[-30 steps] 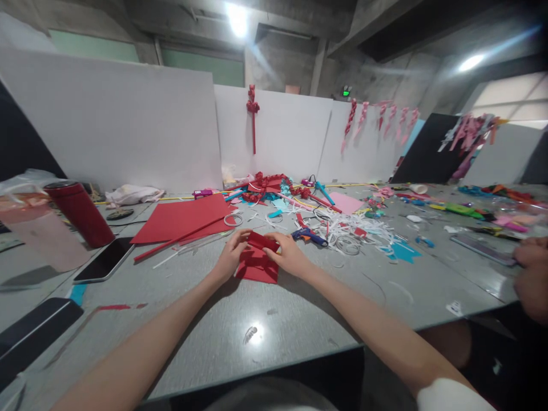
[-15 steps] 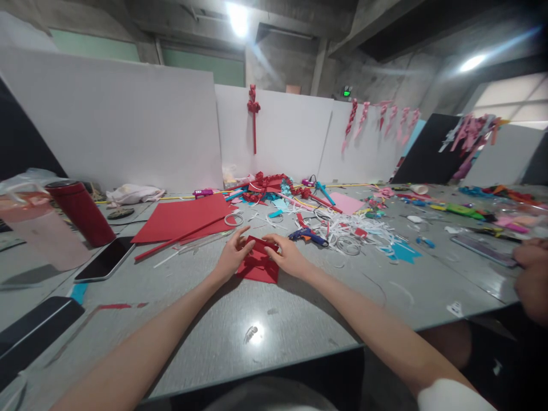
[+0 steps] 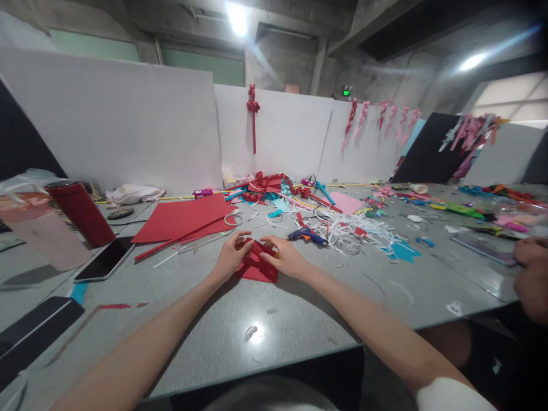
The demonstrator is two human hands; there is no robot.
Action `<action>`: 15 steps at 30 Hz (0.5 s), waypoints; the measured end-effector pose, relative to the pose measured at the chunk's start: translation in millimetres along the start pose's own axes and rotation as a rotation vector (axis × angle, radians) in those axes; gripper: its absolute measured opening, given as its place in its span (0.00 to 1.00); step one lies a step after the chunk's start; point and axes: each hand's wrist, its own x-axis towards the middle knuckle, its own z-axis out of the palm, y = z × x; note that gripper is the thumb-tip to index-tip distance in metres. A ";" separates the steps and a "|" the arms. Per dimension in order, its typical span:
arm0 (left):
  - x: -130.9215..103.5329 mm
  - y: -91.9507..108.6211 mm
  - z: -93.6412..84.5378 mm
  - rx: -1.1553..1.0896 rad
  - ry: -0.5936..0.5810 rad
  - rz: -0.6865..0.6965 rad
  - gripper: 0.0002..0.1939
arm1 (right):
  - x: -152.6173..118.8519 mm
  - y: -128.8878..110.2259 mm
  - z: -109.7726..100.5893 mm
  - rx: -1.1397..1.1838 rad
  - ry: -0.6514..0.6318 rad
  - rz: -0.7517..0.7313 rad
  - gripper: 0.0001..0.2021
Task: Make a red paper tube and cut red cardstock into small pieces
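Note:
A small piece of folded red paper (image 3: 257, 270) lies on the grey table in front of me, its far part raised between my hands. My left hand (image 3: 232, 260) grips its left side, thumb on the near face and fingers curled behind. On the opposite side my right hand (image 3: 286, 258) pinches the paper the same way, fingers bent over the far edge. The fingertips behind the paper are partly hidden. Just beyond my right hand lies a blue glue gun (image 3: 309, 236).
A large red sheet (image 3: 188, 217) with a thin red stick lies back left. White paper scraps (image 3: 355, 228) spread at the right. A phone (image 3: 106, 260), a red flask (image 3: 79, 211) and a pink bottle (image 3: 43, 228) stand or lie left. Another person's hand (image 3: 531, 268) is far right.
The raised part of the red paper has folded inward and tilts more. My right fingers have shifted slightly left, and my left hand has moved a little.

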 end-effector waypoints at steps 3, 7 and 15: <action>0.4 -0.1 0.4 0.008 0.002 0.000 0.25 | 0.1 1.8 1.3 -0.008 -0.017 0.003 0.20; 0.3 -0.6 0.0 0.017 -0.007 0.000 0.24 | -1.4 1.1 2.1 -0.031 -0.014 0.005 0.19; 2.9 -10.9 -2.8 -0.069 0.085 0.007 0.26 | 57.6 -4.1 -4.3 -0.356 0.014 -0.115 0.12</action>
